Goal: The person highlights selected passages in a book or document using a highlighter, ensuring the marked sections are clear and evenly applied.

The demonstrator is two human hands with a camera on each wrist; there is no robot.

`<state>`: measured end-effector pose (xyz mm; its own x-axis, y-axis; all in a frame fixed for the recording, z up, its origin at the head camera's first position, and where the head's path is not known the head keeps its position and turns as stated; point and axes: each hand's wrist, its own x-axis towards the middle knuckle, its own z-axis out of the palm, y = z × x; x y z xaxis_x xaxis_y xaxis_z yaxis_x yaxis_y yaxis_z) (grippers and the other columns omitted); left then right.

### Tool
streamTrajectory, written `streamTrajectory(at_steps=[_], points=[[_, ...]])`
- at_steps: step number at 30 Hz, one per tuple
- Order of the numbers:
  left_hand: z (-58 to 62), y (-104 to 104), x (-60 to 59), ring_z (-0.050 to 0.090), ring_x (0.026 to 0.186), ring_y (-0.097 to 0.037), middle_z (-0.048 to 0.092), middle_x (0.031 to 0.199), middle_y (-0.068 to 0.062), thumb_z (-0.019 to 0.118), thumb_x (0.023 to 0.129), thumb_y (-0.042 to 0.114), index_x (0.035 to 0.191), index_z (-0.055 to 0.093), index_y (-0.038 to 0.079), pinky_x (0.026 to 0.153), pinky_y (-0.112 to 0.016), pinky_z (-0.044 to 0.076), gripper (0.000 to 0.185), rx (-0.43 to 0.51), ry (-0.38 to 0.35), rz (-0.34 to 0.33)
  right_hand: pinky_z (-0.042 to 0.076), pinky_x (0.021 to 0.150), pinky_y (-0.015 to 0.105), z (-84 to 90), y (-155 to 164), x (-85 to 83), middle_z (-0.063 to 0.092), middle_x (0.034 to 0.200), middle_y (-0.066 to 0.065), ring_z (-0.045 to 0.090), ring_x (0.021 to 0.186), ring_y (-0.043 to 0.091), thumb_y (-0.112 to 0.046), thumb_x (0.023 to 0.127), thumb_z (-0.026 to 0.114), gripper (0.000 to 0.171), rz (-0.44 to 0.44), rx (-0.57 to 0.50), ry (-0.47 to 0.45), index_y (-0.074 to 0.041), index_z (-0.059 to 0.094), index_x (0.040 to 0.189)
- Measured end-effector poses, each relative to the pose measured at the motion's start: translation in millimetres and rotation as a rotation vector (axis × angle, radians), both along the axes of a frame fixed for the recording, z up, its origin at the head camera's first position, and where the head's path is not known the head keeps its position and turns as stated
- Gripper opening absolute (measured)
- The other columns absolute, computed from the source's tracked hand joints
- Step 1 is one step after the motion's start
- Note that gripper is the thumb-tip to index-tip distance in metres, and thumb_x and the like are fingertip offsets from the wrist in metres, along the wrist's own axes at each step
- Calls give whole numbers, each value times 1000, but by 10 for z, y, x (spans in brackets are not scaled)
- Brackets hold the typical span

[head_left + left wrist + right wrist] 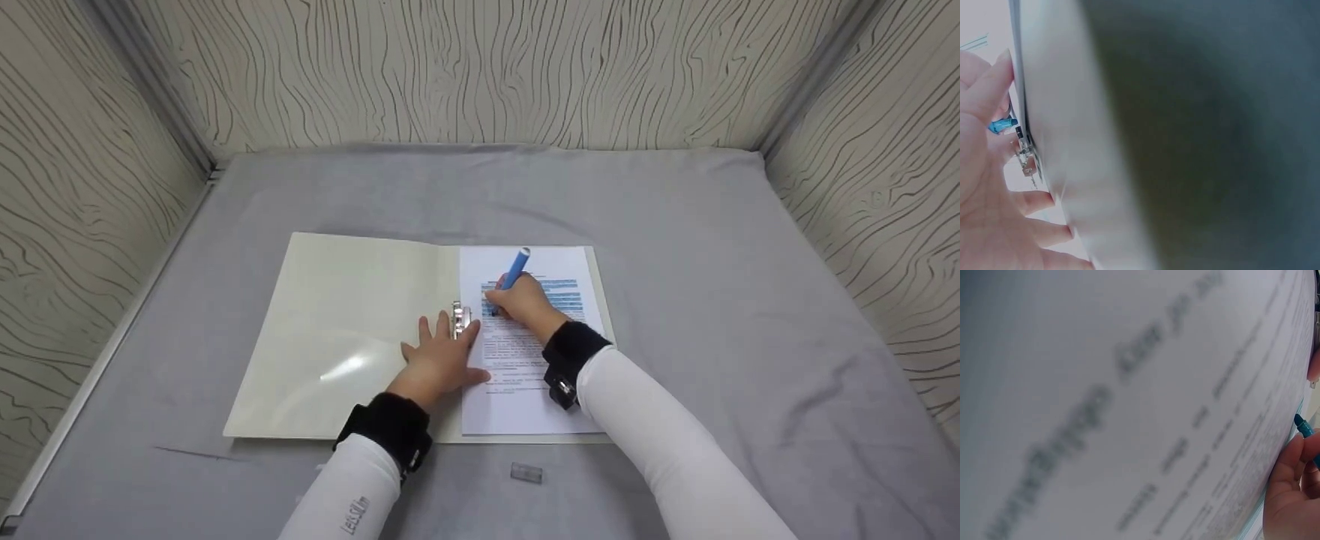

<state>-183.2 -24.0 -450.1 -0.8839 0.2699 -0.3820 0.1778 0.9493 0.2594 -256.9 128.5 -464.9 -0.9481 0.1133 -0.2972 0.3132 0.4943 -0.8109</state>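
An open cream folder (352, 300) lies flat, with printed sheets (517, 412) on its right side. Blue highlighting (566, 300) covers the upper lines of text. My right hand (525, 301) grips a blue highlighter (517, 266), its dark tip (1298, 419) close over the page near the left end of a line. My left hand (441, 360) rests with fingers spread across the folder's spine, beside the metal ring clip (457, 319); its thumb lies on the left edge of the sheet. In the left wrist view the highlighter's blue end (1002, 125) shows behind the left hand.
A small clear grey cap (526, 472) lies on the grey cloth (712, 262) in front of the folder. Wood-patterned panels (487, 75) stand at the back and both sides. A metal rail (112, 345) runs along the left edge.
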Motion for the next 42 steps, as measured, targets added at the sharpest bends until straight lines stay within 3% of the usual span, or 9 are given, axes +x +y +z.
streamTrajectory(at_steps=[18,42], points=[[-42,-4,-20,4,136,-47,10,153,-19,65,78,56,147,28,32,95,-71,20,82,-8,-7,1,34,46,21,19,64,19,48,56,-2,43,47,8,-15,81,66,17,14,28,30,-10,51,75],[-30,1,-18,3,137,-47,10,154,-19,66,78,55,147,27,32,96,-71,18,82,0,-14,8,37,48,20,25,132,36,51,62,-1,48,52,9,-18,83,65,16,-22,23,-18,-9,52,84]])
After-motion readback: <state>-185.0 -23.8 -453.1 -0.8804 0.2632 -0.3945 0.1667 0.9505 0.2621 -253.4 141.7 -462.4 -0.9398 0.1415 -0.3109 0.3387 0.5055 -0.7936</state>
